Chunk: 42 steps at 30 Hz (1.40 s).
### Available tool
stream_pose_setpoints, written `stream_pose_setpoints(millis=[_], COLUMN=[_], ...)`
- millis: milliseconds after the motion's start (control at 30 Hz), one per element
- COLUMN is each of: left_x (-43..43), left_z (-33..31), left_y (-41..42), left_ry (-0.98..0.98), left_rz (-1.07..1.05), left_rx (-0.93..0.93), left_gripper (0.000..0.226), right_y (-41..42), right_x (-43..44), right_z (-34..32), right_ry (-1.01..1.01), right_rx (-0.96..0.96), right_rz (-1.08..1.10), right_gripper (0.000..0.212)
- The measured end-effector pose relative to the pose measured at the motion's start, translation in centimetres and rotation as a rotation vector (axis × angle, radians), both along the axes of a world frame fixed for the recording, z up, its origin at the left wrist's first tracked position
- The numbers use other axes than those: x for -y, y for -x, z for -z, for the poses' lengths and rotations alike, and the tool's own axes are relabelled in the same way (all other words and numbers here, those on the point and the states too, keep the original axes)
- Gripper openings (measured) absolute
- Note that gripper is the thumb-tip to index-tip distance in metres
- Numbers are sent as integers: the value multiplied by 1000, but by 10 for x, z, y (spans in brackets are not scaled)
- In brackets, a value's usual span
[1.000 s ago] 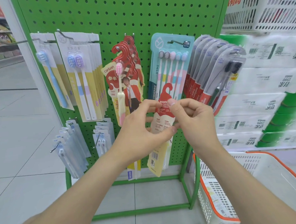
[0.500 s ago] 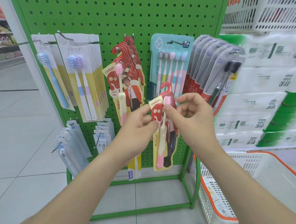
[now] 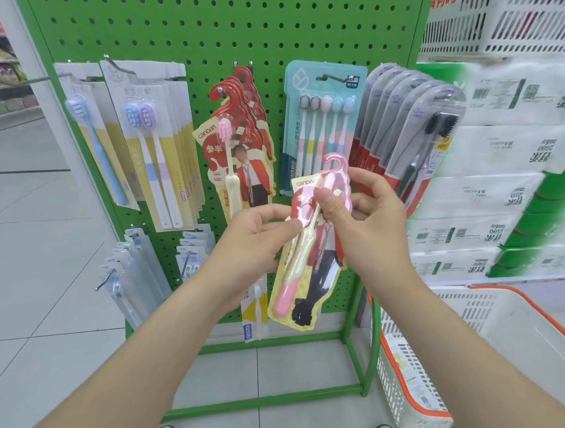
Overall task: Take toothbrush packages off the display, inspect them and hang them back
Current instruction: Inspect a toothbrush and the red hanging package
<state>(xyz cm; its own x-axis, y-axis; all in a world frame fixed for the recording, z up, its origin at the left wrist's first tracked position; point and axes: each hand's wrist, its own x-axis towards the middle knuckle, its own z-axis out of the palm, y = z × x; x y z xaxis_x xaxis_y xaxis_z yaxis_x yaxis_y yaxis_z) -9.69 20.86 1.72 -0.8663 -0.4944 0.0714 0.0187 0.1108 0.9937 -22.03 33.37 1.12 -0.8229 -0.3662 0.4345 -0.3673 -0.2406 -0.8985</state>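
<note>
A red and yellow toothbrush package (image 3: 310, 268) with a pink-handled brush hangs tilted in front of the green pegboard display (image 3: 232, 30), its front face toward me. My left hand (image 3: 259, 241) pinches its left edge near the top. My right hand (image 3: 366, 216) pinches the upper part between thumb and fingers, just below the pink hook. Several matching red packages (image 3: 238, 150) hang on a peg behind, at the board's middle.
White packs with blue and purple brushes (image 3: 153, 145) hang at left, a teal five-brush pack (image 3: 325, 120) and grey packs (image 3: 410, 122) at right. Small clear packs (image 3: 130, 274) hang low left. A white basket with orange rim (image 3: 478, 351) stands lower right, tissue packs (image 3: 501, 169) behind it.
The package was turned from its back face to its front face. It now hangs more tilted, bottom toward the left, and both hands have shifted slightly right and up.
</note>
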Motion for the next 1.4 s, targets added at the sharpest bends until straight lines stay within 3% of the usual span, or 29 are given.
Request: stream_pose_setpoints(millis=[100, 200, 300, 500, 567, 733, 900, 1033, 1067, 1200, 1400], left_x=[2, 0, -2, -1, 1, -3, -6, 0, 2, 1, 1], left_z=[-1, -5, -8, -9, -12, -19, -20, -15, -15, -16, -14], left_y=[-2, -4, -5, -5, -7, -10, -11, -8, -8, -13, -12], left_ry=[-8, -107, -224, -483, -597, -785, -786, -774, -755, -557, -296], left_rz=[14, 65, 66, 171, 206, 233, 204, 135, 126, 145, 242], left_rx=[57, -2, -68, -63, -93, -145, -102, -63, -34, 131, 231], left_gripper=[18, 18, 18, 40, 38, 22, 25, 70, 69, 28, 36], right_y=[1, 3, 10, 15, 14, 10, 6, 8, 8, 4, 3], right_x=[0, -2, -4, -3, -4, -6, -4, -1, -1, -3, -3], right_z=[-2, -2, -5, 0, 0, -4, -6, -4, -4, -8, -8], right_ry=[39, 22, 32, 2, 0, 35, 52, 85, 76, 53, 61], right_rx=[14, 81, 270, 529, 584, 764, 759, 720, 704, 662, 563], right_rz=[44, 5, -180, -414, -473, -571, -507, -447, -427, -417, -513], right_gripper=[49, 45, 35, 29, 13, 9, 45, 52, 51, 36, 45])
